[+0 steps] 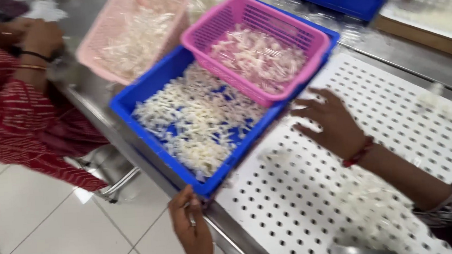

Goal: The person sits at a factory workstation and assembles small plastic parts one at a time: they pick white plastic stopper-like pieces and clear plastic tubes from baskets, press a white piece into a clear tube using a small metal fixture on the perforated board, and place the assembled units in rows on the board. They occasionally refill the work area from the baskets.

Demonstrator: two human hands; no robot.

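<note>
The left hand is gripping the near corner of a blue crate heaped with small white plastic pieces; the right hand, fingers spread, is resting beside it on the perforated white board.

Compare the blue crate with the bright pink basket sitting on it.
The blue crate has solid walls; the bright pink basket has slotted ones. The blue crate is larger and sits on the metal table; the bright pink basket rests across its far end. Both hold small white plastic parts.
</note>
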